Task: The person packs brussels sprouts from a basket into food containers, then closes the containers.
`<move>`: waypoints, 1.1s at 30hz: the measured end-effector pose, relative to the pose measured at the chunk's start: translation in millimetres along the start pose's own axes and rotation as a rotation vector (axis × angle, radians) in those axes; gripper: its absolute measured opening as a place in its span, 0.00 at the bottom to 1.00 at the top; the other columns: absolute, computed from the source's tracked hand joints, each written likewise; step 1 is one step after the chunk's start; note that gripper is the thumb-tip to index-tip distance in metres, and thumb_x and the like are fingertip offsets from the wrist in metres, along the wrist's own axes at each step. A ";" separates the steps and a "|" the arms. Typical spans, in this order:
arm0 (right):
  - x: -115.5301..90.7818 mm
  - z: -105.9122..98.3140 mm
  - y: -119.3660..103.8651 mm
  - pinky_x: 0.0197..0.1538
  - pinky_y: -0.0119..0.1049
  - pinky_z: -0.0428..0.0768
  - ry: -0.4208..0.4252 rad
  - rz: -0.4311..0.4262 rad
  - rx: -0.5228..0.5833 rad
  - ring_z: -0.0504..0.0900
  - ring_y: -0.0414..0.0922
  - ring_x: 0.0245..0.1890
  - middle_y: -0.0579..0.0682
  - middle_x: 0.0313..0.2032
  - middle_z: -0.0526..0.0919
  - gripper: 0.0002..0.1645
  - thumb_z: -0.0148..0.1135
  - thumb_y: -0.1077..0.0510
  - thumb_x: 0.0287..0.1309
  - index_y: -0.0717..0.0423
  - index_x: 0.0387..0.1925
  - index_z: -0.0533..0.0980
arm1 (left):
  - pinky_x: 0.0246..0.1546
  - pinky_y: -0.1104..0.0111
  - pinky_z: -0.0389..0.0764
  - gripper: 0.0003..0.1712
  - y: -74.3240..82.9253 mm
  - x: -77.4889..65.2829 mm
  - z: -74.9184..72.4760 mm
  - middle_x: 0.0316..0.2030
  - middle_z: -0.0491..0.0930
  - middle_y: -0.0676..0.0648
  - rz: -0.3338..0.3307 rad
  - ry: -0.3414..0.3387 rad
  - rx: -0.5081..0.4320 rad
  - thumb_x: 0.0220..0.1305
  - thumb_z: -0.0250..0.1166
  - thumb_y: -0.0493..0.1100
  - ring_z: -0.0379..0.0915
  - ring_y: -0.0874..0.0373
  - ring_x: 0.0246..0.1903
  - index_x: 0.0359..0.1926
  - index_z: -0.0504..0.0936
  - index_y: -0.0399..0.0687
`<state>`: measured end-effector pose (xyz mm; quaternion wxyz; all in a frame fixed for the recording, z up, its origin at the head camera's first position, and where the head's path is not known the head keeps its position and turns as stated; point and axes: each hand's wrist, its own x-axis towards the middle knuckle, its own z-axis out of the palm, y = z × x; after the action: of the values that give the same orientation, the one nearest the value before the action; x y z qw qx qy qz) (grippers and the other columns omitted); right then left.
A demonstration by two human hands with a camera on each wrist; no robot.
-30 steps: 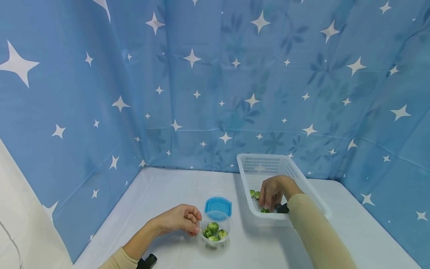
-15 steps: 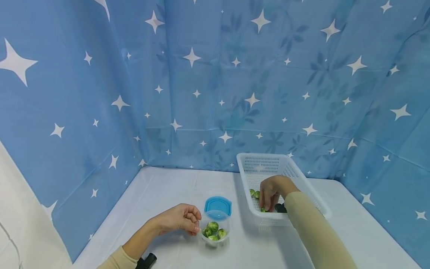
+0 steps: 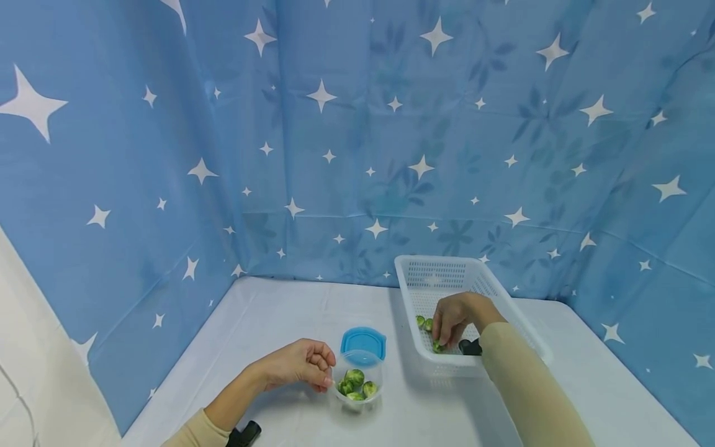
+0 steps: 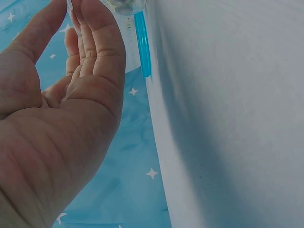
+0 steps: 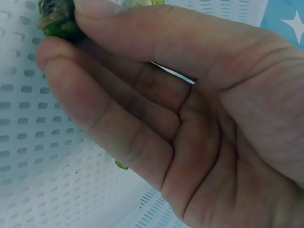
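Observation:
My left hand (image 3: 296, 365) holds the rim of a round clear container (image 3: 357, 403) between thumb and fingers. Several green Brussels sprouts (image 3: 354, 377) lie inside it. In the left wrist view, the fingertips meet at the top edge, where only part of the container shows. My right hand (image 3: 459, 315) reaches down into a white perforated basket (image 3: 436, 270) and pinches a Brussels sprout (image 3: 438, 347) near the basket's front left corner. The right wrist view shows this sprout (image 5: 59, 16) between thumb and fingertips, partly cut off by the frame. Two more sprouts (image 3: 424, 323) lie behind it along the left wall.
A blue lid (image 3: 363, 341) lies on the white table (image 3: 290, 304) just behind the clear container. Blue curtains (image 3: 357, 143) with white stars close off the back and both sides. Black wrist-camera parts (image 3: 244, 433) sit below my left wrist.
In the basket, my right fingers have shifted slightly, and the sprout at their tips now shows more and sits a little further left. My left hand and the container have stayed in place.

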<state>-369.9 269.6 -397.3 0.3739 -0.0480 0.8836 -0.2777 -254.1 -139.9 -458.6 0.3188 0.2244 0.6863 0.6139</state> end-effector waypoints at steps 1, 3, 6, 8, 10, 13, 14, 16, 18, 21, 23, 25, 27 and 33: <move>0.2 -0.1 0.7 0.43 0.42 0.90 -0.002 -0.008 0.006 0.90 0.46 0.31 0.58 0.35 0.90 0.08 0.75 0.71 0.52 0.62 0.36 0.88 | 0.42 0.62 0.89 0.25 -0.2 0.1 0.0 0.32 0.85 0.48 0.000 -0.002 -0.001 0.63 0.74 0.37 0.85 0.57 0.33 0.54 0.75 0.26; 1.0 0.1 1.9 0.44 0.42 0.90 -0.007 -0.025 0.016 0.90 0.46 0.32 0.58 0.35 0.90 0.07 0.75 0.71 0.53 0.63 0.36 0.87 | 0.42 0.62 0.89 0.25 -0.6 0.4 0.1 0.32 0.85 0.48 0.002 -0.006 -0.002 0.63 0.74 0.37 0.85 0.57 0.34 0.54 0.74 0.26; 1.9 -0.1 2.4 0.44 0.42 0.90 0.000 -0.050 0.024 0.90 0.46 0.32 0.57 0.35 0.90 0.07 0.74 0.71 0.54 0.63 0.35 0.86 | 0.41 0.62 0.89 0.25 -1.0 0.4 0.4 0.32 0.85 0.48 0.004 -0.005 -0.002 0.63 0.74 0.37 0.85 0.57 0.33 0.54 0.75 0.26; 2.5 -0.3 2.8 0.45 0.43 0.90 0.003 -0.064 0.025 0.90 0.46 0.33 0.57 0.35 0.90 0.07 0.73 0.71 0.54 0.64 0.36 0.86 | 0.41 0.62 0.89 0.25 -0.7 0.1 0.9 0.32 0.85 0.48 0.004 -0.002 -0.001 0.62 0.74 0.37 0.85 0.57 0.33 0.54 0.75 0.26; 2.2 -0.5 2.6 0.45 0.42 0.90 0.009 -0.069 0.030 0.90 0.46 0.34 0.56 0.36 0.90 0.07 0.73 0.71 0.54 0.63 0.37 0.86 | 0.41 0.62 0.89 0.25 -0.4 -0.3 1.2 0.32 0.85 0.48 0.004 -0.001 0.000 0.62 0.74 0.37 0.85 0.57 0.33 0.54 0.75 0.26; 0.4 -0.5 2.1 0.45 0.43 0.90 0.027 -0.090 0.035 0.91 0.48 0.35 0.56 0.36 0.90 0.07 0.74 0.71 0.54 0.63 0.36 0.86 | 0.41 0.62 0.89 0.25 -0.6 -0.7 1.2 0.32 0.85 0.48 0.006 -0.001 -0.002 0.62 0.74 0.36 0.85 0.57 0.33 0.54 0.75 0.26; -0.5 -0.8 1.5 0.46 0.44 0.90 0.035 -0.100 0.035 0.91 0.48 0.36 0.56 0.37 0.90 0.07 0.74 0.71 0.54 0.63 0.36 0.86 | 0.41 0.62 0.89 0.25 -0.9 -0.7 1.1 0.32 0.85 0.48 0.007 -0.002 -0.004 0.62 0.74 0.36 0.85 0.57 0.33 0.54 0.75 0.26; -2.8 -1.5 0.1 0.46 0.45 0.90 0.054 -0.122 0.031 0.91 0.49 0.38 0.55 0.37 0.90 0.07 0.74 0.71 0.54 0.63 0.36 0.86 | 0.41 0.62 0.89 0.25 -1.2 -0.7 0.9 0.32 0.85 0.47 0.009 -0.002 -0.004 0.62 0.74 0.36 0.85 0.57 0.33 0.54 0.74 0.26; -4.9 -2.9 -1.5 0.47 0.45 0.90 0.071 -0.141 0.027 0.91 0.49 0.38 0.55 0.37 0.90 0.08 0.74 0.71 0.54 0.64 0.37 0.86 | 0.41 0.62 0.89 0.25 -1.6 -0.5 0.7 0.32 0.85 0.47 0.009 -0.002 -0.004 0.62 0.74 0.36 0.86 0.57 0.34 0.54 0.74 0.26; -6.8 -4.9 -3.4 0.47 0.46 0.90 0.082 -0.154 0.026 0.91 0.49 0.39 0.54 0.38 0.91 0.10 0.74 0.72 0.53 0.64 0.39 0.87 | 0.41 0.63 0.89 0.25 -2.2 0.2 0.5 0.32 0.86 0.48 0.009 -0.001 -0.003 0.62 0.74 0.37 0.86 0.57 0.33 0.54 0.75 0.26; -7.8 -5.5 -4.0 0.47 0.46 0.90 0.087 -0.162 0.024 0.91 0.49 0.40 0.54 0.39 0.91 0.11 0.74 0.72 0.53 0.64 0.40 0.87 | 0.41 0.63 0.89 0.25 -2.8 0.8 0.4 0.32 0.86 0.48 0.009 -0.001 -0.005 0.62 0.74 0.37 0.85 0.57 0.33 0.54 0.75 0.26; -9.1 -5.8 -4.7 0.47 0.47 0.90 0.095 -0.171 0.024 0.91 0.49 0.40 0.54 0.39 0.91 0.11 0.75 0.72 0.53 0.64 0.41 0.88 | 0.41 0.63 0.89 0.25 -3.3 1.1 0.3 0.32 0.86 0.48 0.009 0.000 -0.007 0.62 0.74 0.37 0.85 0.57 0.33 0.54 0.75 0.26; -11.0 -5.9 -5.9 0.46 0.47 0.90 0.103 -0.180 0.027 0.91 0.50 0.40 0.55 0.39 0.91 0.11 0.75 0.71 0.53 0.63 0.40 0.88 | 0.41 0.63 0.89 0.25 -3.5 1.2 0.2 0.32 0.86 0.48 0.010 0.001 -0.008 0.62 0.74 0.37 0.85 0.57 0.33 0.53 0.75 0.26; -15.9 -9.1 -11.0 0.47 0.47 0.90 0.098 -0.217 0.023 0.91 0.48 0.38 0.55 0.37 0.91 0.11 0.74 0.71 0.54 0.63 0.40 0.88 | 0.40 0.63 0.89 0.25 -2.1 0.8 0.5 0.32 0.86 0.48 0.012 0.000 -0.005 0.62 0.74 0.36 0.85 0.57 0.33 0.53 0.75 0.26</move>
<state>-366.1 269.1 -376.3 0.2986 -0.1254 0.8871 -0.3288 -254.1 -139.3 -460.8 0.3157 0.2280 0.6833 0.6176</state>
